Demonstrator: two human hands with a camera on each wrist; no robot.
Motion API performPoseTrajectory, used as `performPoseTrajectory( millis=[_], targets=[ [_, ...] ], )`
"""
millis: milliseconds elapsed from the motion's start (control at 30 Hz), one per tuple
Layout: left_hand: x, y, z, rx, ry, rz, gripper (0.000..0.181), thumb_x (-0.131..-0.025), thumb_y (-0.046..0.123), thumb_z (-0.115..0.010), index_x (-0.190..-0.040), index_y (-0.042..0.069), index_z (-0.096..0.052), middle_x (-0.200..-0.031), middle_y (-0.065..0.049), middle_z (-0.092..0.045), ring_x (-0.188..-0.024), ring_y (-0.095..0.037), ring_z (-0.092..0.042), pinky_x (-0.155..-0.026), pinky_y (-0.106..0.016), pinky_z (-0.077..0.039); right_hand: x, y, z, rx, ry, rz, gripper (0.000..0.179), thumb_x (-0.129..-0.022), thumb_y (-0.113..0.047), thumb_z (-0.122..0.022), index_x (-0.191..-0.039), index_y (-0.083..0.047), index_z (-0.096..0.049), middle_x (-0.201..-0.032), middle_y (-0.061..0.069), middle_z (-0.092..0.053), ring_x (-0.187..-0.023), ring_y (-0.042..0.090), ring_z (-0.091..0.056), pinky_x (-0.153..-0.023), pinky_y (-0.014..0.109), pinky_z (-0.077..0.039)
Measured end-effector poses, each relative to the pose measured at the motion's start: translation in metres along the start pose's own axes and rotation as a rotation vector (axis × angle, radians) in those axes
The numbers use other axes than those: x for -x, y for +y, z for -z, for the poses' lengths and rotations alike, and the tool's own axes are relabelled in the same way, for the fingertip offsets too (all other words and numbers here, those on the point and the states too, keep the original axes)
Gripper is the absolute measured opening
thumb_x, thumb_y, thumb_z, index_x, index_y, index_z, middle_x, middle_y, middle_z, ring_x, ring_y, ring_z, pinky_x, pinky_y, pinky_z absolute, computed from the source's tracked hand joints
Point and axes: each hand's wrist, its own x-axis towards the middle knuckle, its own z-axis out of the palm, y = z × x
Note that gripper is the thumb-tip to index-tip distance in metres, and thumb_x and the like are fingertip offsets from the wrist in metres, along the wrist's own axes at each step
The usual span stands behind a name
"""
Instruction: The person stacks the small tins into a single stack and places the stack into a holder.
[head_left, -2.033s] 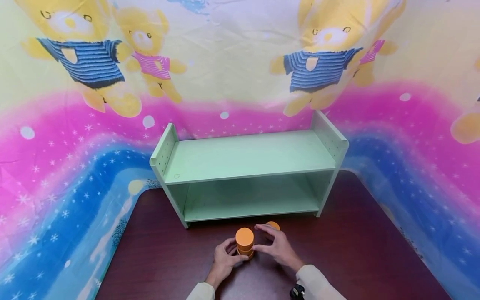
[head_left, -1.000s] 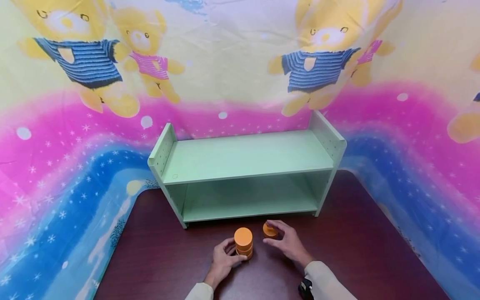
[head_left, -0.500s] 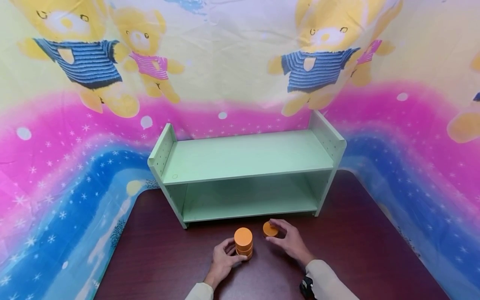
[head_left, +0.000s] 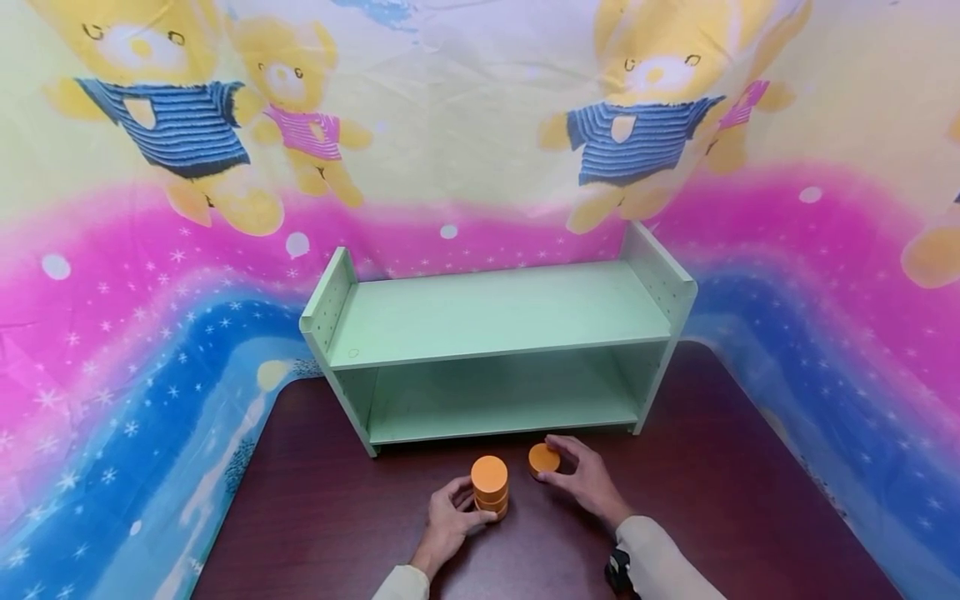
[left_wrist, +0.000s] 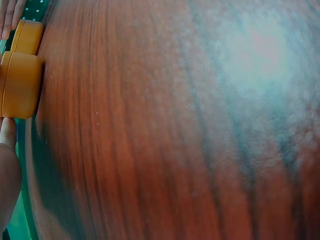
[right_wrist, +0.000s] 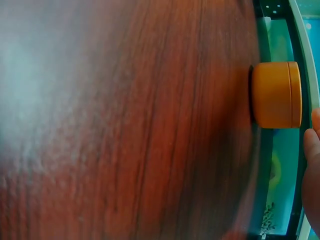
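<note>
Close to the front of the dark table, two small orange round tins (head_left: 490,479) appear to stand stacked. My left hand (head_left: 448,521) holds the lower tin (left_wrist: 22,85), thumb at the near side and fingers behind its left side. A single lidded orange tin (head_left: 543,458) stands upright on the table, right of the stack. My right hand (head_left: 588,483) is at its right side, fingers and thumb spread around that edge. In the right wrist view, the thumb tip sits just off the lid of this tin (right_wrist: 275,95). Some fingers are hidden.
A pale green two-level shelf (head_left: 498,312) stands behind the tins, with its front edge close to the single tin. The reddish-brown table (head_left: 315,500) extends to both sides. A curtain (head_left: 465,108) printed with bears hangs behind.
My right hand has moved from beside the stack over to the single tin, then slid slightly right, its fingers spreading off the lid. The left hand keeps its hold on the stack.
</note>
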Motion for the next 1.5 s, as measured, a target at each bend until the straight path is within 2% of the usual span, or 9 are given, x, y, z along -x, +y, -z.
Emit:
performPoseTrajectory(
  millis=[400,667,833,1267,1500],
  targets=[
    [-0.001,-0.001,0.001,0.038,-0.001,0.019,0.064,-0.065,-0.01,-0.088,-0.123,-0.01,-0.062,-0.126,-0.027,-0.062,-0.119,-0.041,-0.059,-0.098,-0.038,-0.054,-0.003,0.005,0.004,0.051,-0.048,-0.006,0.068,-0.076,-0.015,-0.089,-0.136,-0.001,-0.059,-0.13,0.009,-0.062,-0.123,0.03,-0.057,-0.105,0.05,-0.047],
    [-0.001,0.0,0.001,0.001,-0.002,0.005,0.063,-0.065,-0.003,-0.091,-0.121,-0.009,-0.063,-0.125,-0.026,-0.063,-0.118,-0.042,-0.06,-0.097,-0.037,-0.055,-0.007,0.006,0.005,0.085,-0.038,-0.012,0.07,-0.074,-0.017,-0.09,-0.135,-0.001,-0.06,-0.13,0.009,-0.063,-0.123,0.031,-0.057,-0.105,0.052,-0.046],
    [-0.002,-0.001,0.001,0.001,0.004,0.022,0.064,-0.065,0.0,-0.092,-0.121,-0.008,-0.063,-0.125,-0.026,-0.063,-0.119,-0.042,-0.059,-0.096,-0.035,-0.055,-0.008,0.007,0.005,0.09,-0.036,-0.036,0.07,-0.073,-0.017,-0.091,-0.135,-0.003,-0.061,-0.13,0.01,-0.062,-0.125,0.032,-0.056,-0.106,0.053,-0.045],
    [-0.001,-0.001,0.0,0.014,-0.002,0.017,0.063,-0.065,-0.008,-0.09,-0.122,-0.011,-0.062,-0.123,-0.027,-0.063,-0.117,-0.042,-0.06,-0.097,-0.041,-0.055,-0.007,0.013,0.002,0.109,-0.038,-0.076,0.069,-0.075,-0.02,-0.09,-0.135,-0.006,-0.061,-0.135,0.011,-0.06,-0.127,0.032,-0.054,-0.107,0.053,-0.045],
    [0.0,-0.001,0.001,0.033,-0.005,0.024,0.064,-0.065,-0.009,-0.089,-0.122,-0.01,-0.062,-0.124,-0.027,-0.063,-0.118,-0.041,-0.06,-0.098,-0.04,-0.054,-0.007,0.015,0.001,0.112,-0.042,-0.086,0.067,-0.075,-0.017,-0.089,-0.135,-0.004,-0.061,-0.135,0.011,-0.059,-0.126,0.032,-0.055,-0.106,0.052,-0.046]
  ],
)
